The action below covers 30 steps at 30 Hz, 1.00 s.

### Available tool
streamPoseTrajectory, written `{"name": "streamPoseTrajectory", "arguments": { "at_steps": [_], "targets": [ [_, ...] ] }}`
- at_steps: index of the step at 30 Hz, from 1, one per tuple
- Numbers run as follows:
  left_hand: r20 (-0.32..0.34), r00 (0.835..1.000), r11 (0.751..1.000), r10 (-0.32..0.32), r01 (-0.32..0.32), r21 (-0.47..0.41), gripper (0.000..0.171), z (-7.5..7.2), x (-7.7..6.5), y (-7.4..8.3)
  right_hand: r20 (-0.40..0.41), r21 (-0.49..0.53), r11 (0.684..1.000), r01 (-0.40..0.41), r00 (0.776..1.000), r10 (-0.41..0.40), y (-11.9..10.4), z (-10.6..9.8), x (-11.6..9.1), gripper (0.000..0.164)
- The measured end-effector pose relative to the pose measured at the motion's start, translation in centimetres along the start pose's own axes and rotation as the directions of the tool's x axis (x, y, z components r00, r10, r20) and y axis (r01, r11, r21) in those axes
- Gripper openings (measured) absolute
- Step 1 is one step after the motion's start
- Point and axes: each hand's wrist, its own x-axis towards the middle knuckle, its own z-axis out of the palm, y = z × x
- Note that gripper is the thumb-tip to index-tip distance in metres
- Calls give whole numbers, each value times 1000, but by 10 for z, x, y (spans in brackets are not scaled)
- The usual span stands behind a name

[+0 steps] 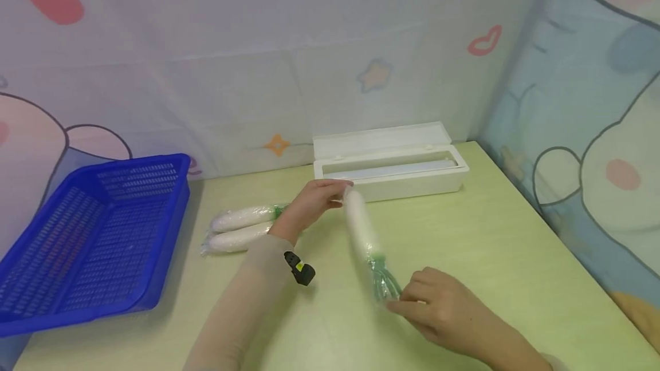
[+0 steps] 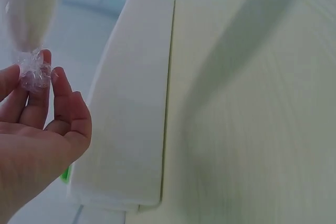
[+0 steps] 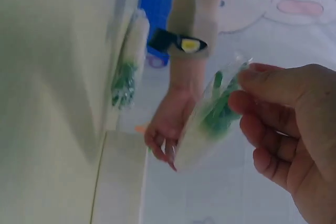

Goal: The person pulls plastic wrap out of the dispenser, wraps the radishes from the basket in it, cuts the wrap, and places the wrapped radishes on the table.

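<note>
A white radish (image 1: 362, 225) with green stems, wrapped in clear plastic film, is held above the table between both hands. My left hand (image 1: 314, 202) pinches the gathered film at its white end; the twisted film (image 2: 35, 74) shows between thumb and fingers in the left wrist view. At the green end, my right hand (image 1: 438, 311) pinches the film by the stems (image 3: 223, 106). Two more wrapped radishes (image 1: 239, 219) lie side by side on the table, partly hidden behind the left forearm.
A white box (image 1: 397, 188) with its lid raised stands at the back, a pale roll (image 1: 392, 170) inside it. On the left is a blue perforated basket (image 1: 172, 228). A patterned cloth (image 1: 232, 73) hangs behind the light green table (image 1: 495, 245).
</note>
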Motion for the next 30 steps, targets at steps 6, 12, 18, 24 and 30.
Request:
{"name": "streamPoseTrajectory", "arguments": {
  "at_steps": [6, 12, 18, 24, 30],
  "targets": [
    [36, 999, 999, 10, -8, -50, 33, 15, 3, 6, 199, -205, 978, 32, 980, 10, -18, 27, -6, 24],
    [-45, 998, 988, 37, -43, -151, 29, 0, -15, 5, 142, -195, 976, -101, 981, 130, -11, 39, -22, 26],
    [-113, 992, 951, 46, -78, -298, 28, -43, -59, 3, -40, -104, 950, -295, 956, 292, 12, 37, -29, 24],
    [-192, 978, 992, 79, -96, -78, 29, -74, -118, -7, -84, -74, 911, -405, 913, 399, 34, 48, -13, 27],
    [-381, 916, 977, 129, -51, 209, 25, -93, -172, -25, 37, 35, 843, -537, 843, 536, 45, 76, 21, 21]
  ]
}}
